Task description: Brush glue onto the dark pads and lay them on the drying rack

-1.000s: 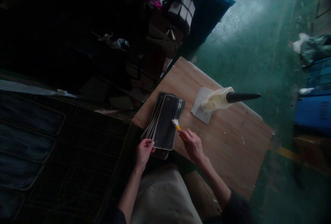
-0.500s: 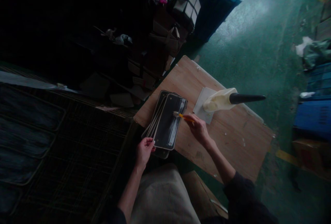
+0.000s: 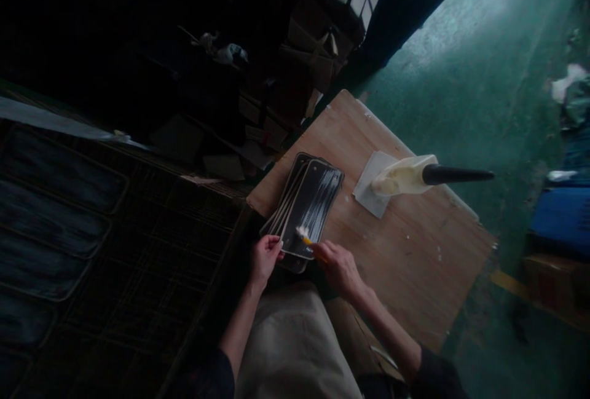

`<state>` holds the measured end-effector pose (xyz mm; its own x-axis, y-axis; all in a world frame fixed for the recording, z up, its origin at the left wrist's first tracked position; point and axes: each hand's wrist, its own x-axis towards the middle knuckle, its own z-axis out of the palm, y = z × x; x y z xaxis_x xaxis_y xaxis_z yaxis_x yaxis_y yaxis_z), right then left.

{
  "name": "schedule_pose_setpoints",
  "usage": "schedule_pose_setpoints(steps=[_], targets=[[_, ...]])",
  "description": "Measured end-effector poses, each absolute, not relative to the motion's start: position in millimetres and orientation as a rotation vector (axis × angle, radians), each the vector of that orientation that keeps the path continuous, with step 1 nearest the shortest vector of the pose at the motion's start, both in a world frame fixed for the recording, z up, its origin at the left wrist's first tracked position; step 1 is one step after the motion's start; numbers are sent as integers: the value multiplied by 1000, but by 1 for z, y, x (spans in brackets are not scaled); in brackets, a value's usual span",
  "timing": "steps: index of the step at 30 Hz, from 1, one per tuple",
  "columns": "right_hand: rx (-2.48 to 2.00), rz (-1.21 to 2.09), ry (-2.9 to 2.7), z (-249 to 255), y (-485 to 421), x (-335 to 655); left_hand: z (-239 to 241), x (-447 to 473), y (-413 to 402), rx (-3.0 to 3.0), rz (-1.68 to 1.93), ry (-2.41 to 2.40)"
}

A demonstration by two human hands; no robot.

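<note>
At far left, dark panels (image 3: pixel 53 230) with pale streaks lie on a rack. The left hand (image 3: pixel 266 256) pinches the near-left corner of the top plate (image 3: pixel 318 196), which lies on a fanned stack on the wooden table (image 3: pixel 415 257). White streaks cover much of its face. The right hand (image 3: pixel 338 267) is closed around a yellow-handled brush (image 3: pixel 306 239), bristles over the plate's near end. Further right, a black-nozzled cream bottle (image 3: pixel 403 176) sits on a pale card (image 3: pixel 369 193).
</note>
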<state>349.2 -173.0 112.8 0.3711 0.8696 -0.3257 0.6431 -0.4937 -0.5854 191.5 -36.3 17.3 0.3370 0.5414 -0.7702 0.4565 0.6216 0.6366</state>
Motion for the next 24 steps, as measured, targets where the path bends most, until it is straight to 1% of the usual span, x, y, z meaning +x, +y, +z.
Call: schedule_pose_setpoints(steps=[3, 6, 8, 12, 16, 20, 24], targets=[[-2123, 1064, -1143, 123, -181, 335, 18, 191, -35, 977, 68, 1274], [-2016, 1048, -982, 111, -170, 360, 19, 192, -34, 970, 68, 1275], [-2031, 887, -952, 98, -155, 392, 19, 192, -34, 958, 73, 1275], [-2167, 446, -992, 81, -124, 450, 19, 192, -34, 932, 74, 1278], [-2285, 262, -1067, 81, -105, 467, 18, 191, -35, 937, 66, 1294], [-2380, 285, -1250, 77, -103, 445, 15, 189, -36, 929, 85, 1282], [-2352, 521, -1400, 77, -119, 403, 15, 188, -35, 934, 83, 1282]])
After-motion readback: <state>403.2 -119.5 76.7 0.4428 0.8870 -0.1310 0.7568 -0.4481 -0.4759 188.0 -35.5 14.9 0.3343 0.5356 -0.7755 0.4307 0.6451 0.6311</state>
